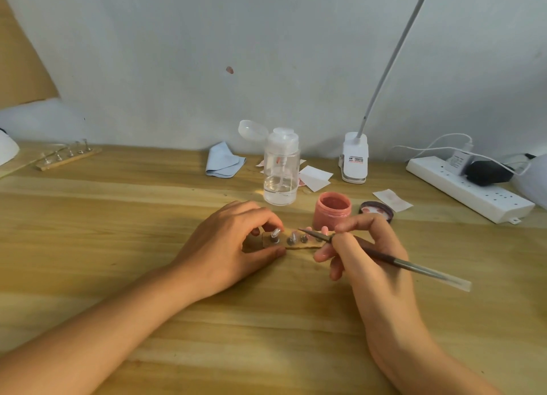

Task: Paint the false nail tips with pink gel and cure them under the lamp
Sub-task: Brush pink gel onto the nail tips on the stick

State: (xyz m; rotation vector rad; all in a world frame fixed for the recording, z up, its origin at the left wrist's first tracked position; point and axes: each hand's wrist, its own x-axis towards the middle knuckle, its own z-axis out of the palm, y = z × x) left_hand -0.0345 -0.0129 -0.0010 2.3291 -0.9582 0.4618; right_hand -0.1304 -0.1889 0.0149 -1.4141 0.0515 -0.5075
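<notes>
Wooden desk [118, 276], near middle: tip strip [296, 245] is pinched by the left hand [231, 246], brush [414, 266] gripped by the right hand [379, 279], so painting seems underway and a steady stroke is needed, pink jar [332, 214] just behind.

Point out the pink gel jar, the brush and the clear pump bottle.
pink gel jar [332, 217], head view, on its side wall.
brush [420, 269], head view, on the silvery handle behind the right hand.
clear pump bottle [280, 169], head view, on its transparent body.
</notes>
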